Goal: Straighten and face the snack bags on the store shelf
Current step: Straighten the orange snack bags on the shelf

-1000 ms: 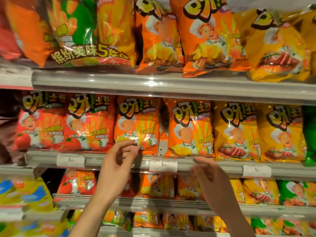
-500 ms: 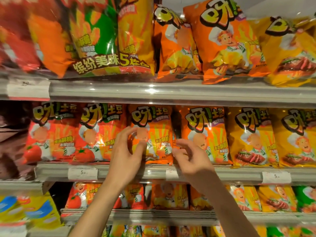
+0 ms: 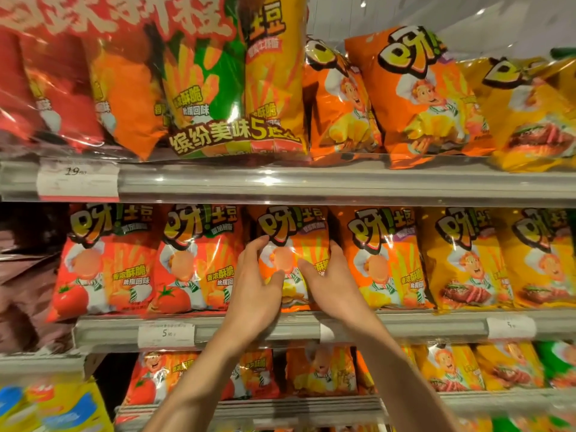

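Orange foil is what we've got between our hands right now: the orange bag (image 3: 291,257) in the middle of the middle shelf (image 3: 405,325), standing upright with its long axis running top to bottom and its printed front toward us. Our left hand (image 3: 254,294) cups its left edge, fingers bent round the side up near the logo and thumb lying across the front. Our right hand (image 3: 332,286) mirrors that on the right edge, fingers tucked behind the side and thumb on the front. So both hands have hold of this one bag, neither fully closed, more like a loose clamp from either side.

Honestly the relation that matters is simple: the bag sits dead between the two hands, straight ahead and a bit above the wrists, and neither hand looks nearer than the other. We'd guess the next bit is just squaring it and easing it toward the shelf lip so it lines up.

Neighbours are tight. The red tomato bag (image 3: 193,260) touches on the left, another orange bag (image 3: 380,260) stands just beside on the right with a dark gap showing between them. Yellow bags (image 3: 461,260) run further right. A price tag (image 3: 166,334) sits on the rail below left.
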